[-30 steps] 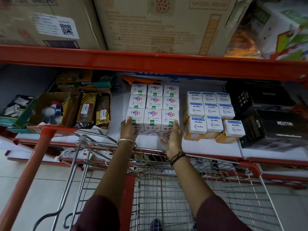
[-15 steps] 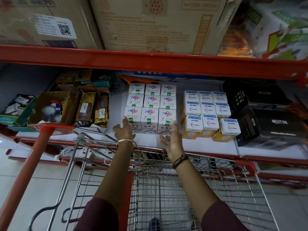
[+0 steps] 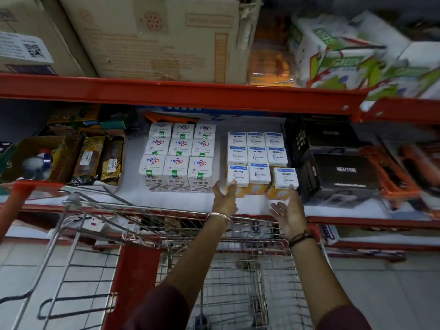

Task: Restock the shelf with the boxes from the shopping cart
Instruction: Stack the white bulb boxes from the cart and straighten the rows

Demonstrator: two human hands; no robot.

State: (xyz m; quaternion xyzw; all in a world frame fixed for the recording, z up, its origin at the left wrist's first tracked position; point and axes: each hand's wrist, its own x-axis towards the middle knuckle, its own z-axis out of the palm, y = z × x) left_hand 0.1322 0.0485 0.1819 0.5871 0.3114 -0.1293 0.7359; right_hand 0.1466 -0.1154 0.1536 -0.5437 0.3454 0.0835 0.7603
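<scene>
Head view: red-framed store shelf (image 3: 181, 92) seen over a wire shopping cart (image 3: 142, 217).
Left hand (image 3: 225, 198): open, fingers spread, empty; fingertips at the lower edge of the front-left Garnet box. A metal bangle (image 3: 220, 216) sits on the wrist.
Right hand (image 3: 289, 211): open, palm turned inward, empty; fingertips just beside the front-right Garnet box. Dark cord bands (image 3: 300, 237) on the wrist.
Garnet boxes (image 3: 259, 156): white tops with blue strips, printed "wipro Garnet", text reading upside down from here; nine in a three-by-three block on the white shelf surface, orange-yellow sides showing on the front row. The front-right box stands slightly apart from its neighbour.
Second block (image 3: 179, 153): nine white boxes, three by three, with a red-and-blue logo and a green square label; the wording is too small to read. Sits left of the Garnet block with a gap between.
Black box (image 3: 342, 177): marked "NEUTON", right of the Garnet block, other black boxes behind it.
Left section: gold-and-black packets (image 3: 89, 158) standing in an open carton; labels not legible.
Upper shelf: brown cartons (image 3: 162, 41), one with a white QR-code sticker (image 3: 28, 47); green-and-white printed boxes (image 3: 338, 58) at right, blurred.
Cart basket: the part in view shows bare wire mesh.
</scene>
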